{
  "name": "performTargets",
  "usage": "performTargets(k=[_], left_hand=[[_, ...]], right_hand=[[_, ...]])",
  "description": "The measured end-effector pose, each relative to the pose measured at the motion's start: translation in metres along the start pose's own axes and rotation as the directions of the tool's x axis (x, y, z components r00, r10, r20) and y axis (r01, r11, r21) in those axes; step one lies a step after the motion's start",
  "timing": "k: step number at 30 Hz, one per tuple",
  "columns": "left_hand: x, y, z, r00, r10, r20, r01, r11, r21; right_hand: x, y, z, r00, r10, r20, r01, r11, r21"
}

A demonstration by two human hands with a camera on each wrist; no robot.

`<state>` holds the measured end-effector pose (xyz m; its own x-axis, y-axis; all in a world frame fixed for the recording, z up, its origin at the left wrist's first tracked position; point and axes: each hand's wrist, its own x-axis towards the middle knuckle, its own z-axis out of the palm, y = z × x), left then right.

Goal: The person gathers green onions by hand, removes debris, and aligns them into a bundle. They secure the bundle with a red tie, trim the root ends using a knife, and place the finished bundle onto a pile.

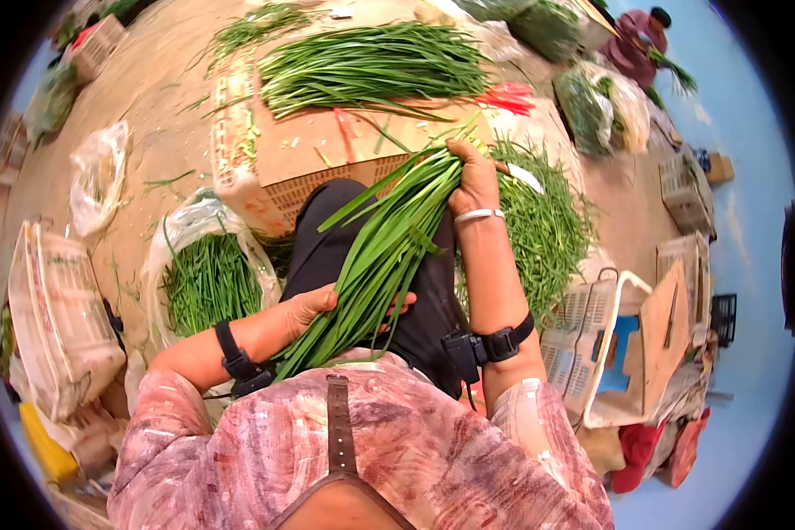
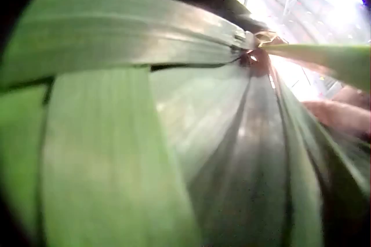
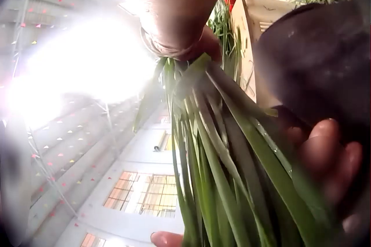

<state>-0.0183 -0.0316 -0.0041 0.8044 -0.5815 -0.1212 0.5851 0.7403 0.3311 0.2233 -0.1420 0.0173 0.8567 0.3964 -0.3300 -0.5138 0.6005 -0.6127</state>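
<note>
My right hand [image 1: 475, 178] grips a bundle of garlic chives [image 1: 384, 243] near its pale stem end, above my lap. A small knife [image 1: 523, 177] with a pale blade juts out beside that hand. Lower down, my left hand [image 1: 314, 307] cradles the leaf end, its thumb on one side and its loosely spread fingers [image 1: 403, 303] showing on the other. In the left wrist view, broad chive leaves [image 2: 110, 143] fill most of the picture. The right wrist view shows the leaves [image 3: 217, 172] fanning down from the right hand, with left fingers [image 3: 324, 143] beside them.
In front, a board on an upturned crate [image 1: 236, 168] carries a large chive pile [image 1: 371, 66] and red ties [image 1: 509, 98]. Loose greens [image 1: 539, 221] lie at the right, a bag of chives [image 1: 208, 274] at the left. Crates [image 1: 62, 318] flank both sides; another person [image 1: 632, 49] is farther back.
</note>
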Motion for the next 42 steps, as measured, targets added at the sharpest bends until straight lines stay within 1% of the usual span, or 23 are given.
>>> performTargets(k=[4, 7, 9, 10, 11, 12, 14, 16, 18, 20, 22, 24, 25, 26, 28, 29, 30, 33, 35, 36, 38, 40, 42], left_hand=[[0.021, 0.0, 0.003, 0.999, -0.006, 0.042, 0.009, 0.996, -0.086], [0.024, 0.008, -0.002, 0.988, -0.112, -0.107, 0.112, 0.994, -0.007], [0.024, 0.015, -0.005, 0.977, -0.132, -0.17, 0.184, 0.921, 0.344], [0.022, 0.019, 0.003, 0.966, -0.136, -0.222, 0.237, 0.812, 0.534], [0.021, 0.016, 0.012, 0.956, -0.065, -0.287, 0.253, 0.681, 0.687], [0.02, 0.014, 0.02, 0.947, -0.018, -0.32, 0.266, 0.599, 0.755], [0.022, 0.005, 0.013, 0.888, -0.109, -0.447, 0.393, 0.685, 0.613], [0.027, 0.008, 0.003, 0.876, -0.168, -0.453, 0.44, 0.665, 0.604], [0.033, 0.017, 0.002, 0.864, -0.224, -0.451, 0.478, 0.644, 0.597], [0.031, 0.03, 0.025, 0.904, -0.178, -0.388, 0.415, 0.582, 0.699], [0.034, 0.038, 0.019, 0.919, -0.117, -0.376, 0.365, 0.615, 0.699], [0.038, 0.033, 0.006, 0.873, -0.04, -0.487, 0.373, 0.699, 0.611], [0.041, 0.035, 0.01, 0.896, -0.075, -0.438, 0.374, 0.662, 0.65], [0.04, 0.036, 0.017, 0.849, -0.092, -0.521, 0.406, 0.744, 0.531], [0.032, 0.032, 0.002, 0.861, -0.09, -0.5, 0.373, 0.781, 0.502], [0.03, 0.031, 0.0, 0.856, -0.099, -0.508, 0.387, 0.774, 0.501], [0.029, 0.027, -0.002, 0.871, -0.111, -0.478, 0.369, 0.79, 0.489], [0.029, 0.027, -0.004, 0.88, -0.14, -0.454, 0.349, 0.839, 0.418], [0.027, 0.03, -0.005, 0.869, -0.192, -0.455, 0.354, 0.884, 0.304], [0.028, 0.031, -0.005, 0.869, -0.192, -0.455, 0.356, 0.883, 0.307], [0.027, 0.032, -0.002, 0.886, -0.283, -0.367, 0.342, 0.933, 0.108], [0.03, 0.031, 0.0, 0.888, -0.31, -0.339, 0.353, 0.933, 0.072], [0.032, 0.031, -0.005, 0.907, -0.334, -0.255, 0.373, 0.919, 0.124]], right_hand=[[-0.001, -0.022, -0.012, 0.998, -0.038, -0.056, 0.036, 0.999, -0.039], [-0.006, -0.034, -0.032, 0.995, -0.021, -0.095, 0.019, 0.999, -0.027], [-0.009, -0.036, -0.055, 0.992, -0.021, -0.128, 0.027, 0.998, 0.051], [-0.023, -0.039, -0.056, 0.981, -0.043, -0.191, 0.056, 0.996, 0.062], [-0.032, -0.04, -0.063, 0.973, -0.067, -0.222, 0.079, 0.996, 0.047], [-0.039, -0.04, -0.07, 0.964, -0.088, -0.253, 0.099, 0.995, 0.03], [-0.041, -0.03, -0.095, 0.978, -0.064, -0.197, 0.063, 0.998, -0.009], [-0.039, -0.024, -0.117, 0.977, -0.007, -0.211, 0.002, 1.0, -0.024], [-0.045, -0.033, -0.135, 0.99, 0.004, -0.142, -0.005, 1.0, -0.005], [-0.065, -0.055, -0.13, 0.997, -0.081, -0.003, 0.08, 0.994, -0.071], [-0.082, -0.071, -0.115, 0.952, -0.275, 0.136, 0.291, 0.95, -0.111], [-0.074, -0.071, -0.134, 0.998, -0.04, -0.041, 0.024, 0.946, -0.322], [-0.074, -0.07, -0.135, 0.988, 0.016, -0.153, -0.104, 0.803, -0.587], [-0.081, -0.067, -0.139, 0.998, 0.02, -0.053, -0.042, 0.895, -0.444], [-0.092, -0.065, -0.142, 0.995, -0.034, -0.09, 0.014, 0.975, -0.22], [-0.087, -0.063, -0.155, 0.995, 0.012, -0.101, -0.04, 0.958, -0.283], [-0.087, -0.06, -0.158, 0.998, 0.058, -0.031, -0.064, 0.956, -0.285], [-0.08, -0.056, -0.161, 0.987, 0.143, 0.068, -0.13, 0.977, -0.166], [-0.064, -0.053, -0.168, 0.978, 0.198, -0.066, -0.206, 0.963, -0.175], [-0.059, -0.052, -0.173, 0.979, 0.194, -0.065, -0.203, 0.964, -0.173], [-0.057, -0.049, -0.166, 0.969, 0.134, -0.208, -0.175, 0.965, -0.196], [-0.057, -0.046, -0.158, 0.973, 0.18, -0.143, -0.197, 0.973, -0.122], [-0.056, -0.042, -0.148, 0.989, 0.136, 0.059, -0.123, 0.975, -0.188]])
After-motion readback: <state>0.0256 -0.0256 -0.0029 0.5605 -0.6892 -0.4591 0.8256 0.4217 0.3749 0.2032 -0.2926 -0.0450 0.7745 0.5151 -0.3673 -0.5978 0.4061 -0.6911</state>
